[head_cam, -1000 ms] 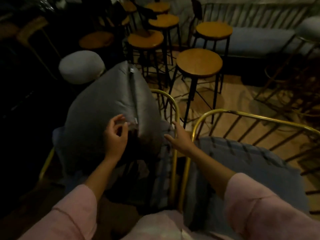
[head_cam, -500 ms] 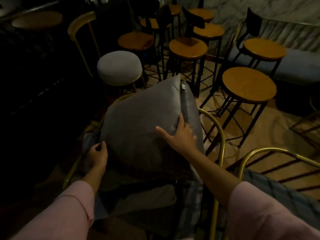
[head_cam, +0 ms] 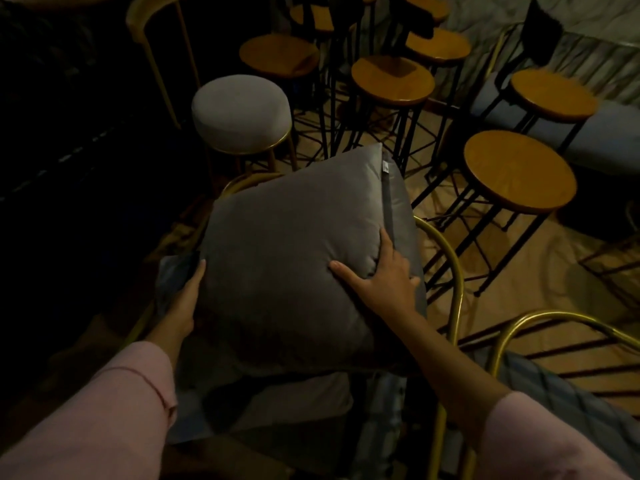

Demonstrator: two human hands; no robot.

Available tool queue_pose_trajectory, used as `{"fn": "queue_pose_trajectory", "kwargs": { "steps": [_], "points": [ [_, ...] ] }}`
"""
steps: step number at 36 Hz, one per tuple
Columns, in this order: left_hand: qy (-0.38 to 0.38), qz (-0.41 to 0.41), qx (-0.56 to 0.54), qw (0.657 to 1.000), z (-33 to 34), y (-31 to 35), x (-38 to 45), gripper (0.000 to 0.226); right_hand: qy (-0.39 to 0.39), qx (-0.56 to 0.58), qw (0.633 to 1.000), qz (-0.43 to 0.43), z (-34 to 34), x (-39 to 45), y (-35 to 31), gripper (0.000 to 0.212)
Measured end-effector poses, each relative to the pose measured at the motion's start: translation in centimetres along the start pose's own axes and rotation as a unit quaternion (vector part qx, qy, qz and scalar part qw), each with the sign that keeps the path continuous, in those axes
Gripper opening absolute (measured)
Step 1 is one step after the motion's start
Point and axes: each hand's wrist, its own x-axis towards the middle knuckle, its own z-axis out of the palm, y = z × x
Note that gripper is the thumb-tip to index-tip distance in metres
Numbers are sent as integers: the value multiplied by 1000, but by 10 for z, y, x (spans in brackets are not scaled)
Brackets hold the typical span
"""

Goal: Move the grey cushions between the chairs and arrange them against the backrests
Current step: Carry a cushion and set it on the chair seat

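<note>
A square grey cushion [head_cam: 294, 244] stands tilted against the curved gold backrest [head_cam: 446, 258] of the chair in front of me, zip seam and white tag at its upper right. My right hand [head_cam: 384, 271] lies spread on its lower right face, fingers pressing a dent into the fabric. My left hand [head_cam: 185, 299] holds its lower left edge, fingers behind it. Both sleeves are pink. The chair seat below carries a bluish pad [head_cam: 277, 403].
A second gold-framed chair [head_cam: 540, 323] with a blue quilted seat stands at lower right. A grey padded stool [head_cam: 242, 112] and several wooden-topped bar stools [head_cam: 519, 168] crowd the floor behind. A long bench [head_cam: 609, 133] runs along the right wall. The left side is dark.
The view has swung left and closer. My right hand left the gold chair rail and pressed onto the cushion's face; my left hand slid down to its lower left edge.
</note>
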Motion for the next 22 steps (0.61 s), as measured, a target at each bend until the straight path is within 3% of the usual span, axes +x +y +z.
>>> {"fn": "queue_pose_trajectory", "kwargs": {
  "steps": [2, 4, 7, 10, 12, 15, 16, 19, 22],
  "points": [
    [-12, 26, 5, 1000, -3, 4, -10, 74, 2, 44, 999, -5, -8, 0, 2, 121],
    [28, 102, 24, 994, -8, 14, -16, 66, 7, 106, 994, -15, -19, -2, 8, 119],
    [44, 100, 32, 994, -24, 16, 3, 82, 16, 184, 982, -31, -43, -11, 17, 116],
    [-48, 58, -21, 997, -39, 12, 29, 92, 28, 237, 970, -47, -71, -28, 30, 108],
    [-75, 55, -26, 995, -23, 37, -13, 99, 43, 274, 959, -58, -91, -43, 43, 97],
    [-159, 83, -26, 984, -6, 64, -26, 93, 81, 309, 945, -66, -123, -66, 67, 86],
    [-153, 99, -22, 983, 13, 81, -62, 91, 98, 315, 942, -62, -135, -74, 75, 84],
    [-237, 162, -24, 958, 65, 113, -119, 64, 158, 335, 929, -24, -172, -97, 103, 105],
    [-243, 169, 27, 955, 119, 134, -156, 79, 203, 341, 918, 13, -213, -120, 132, 112]
  ]
}}
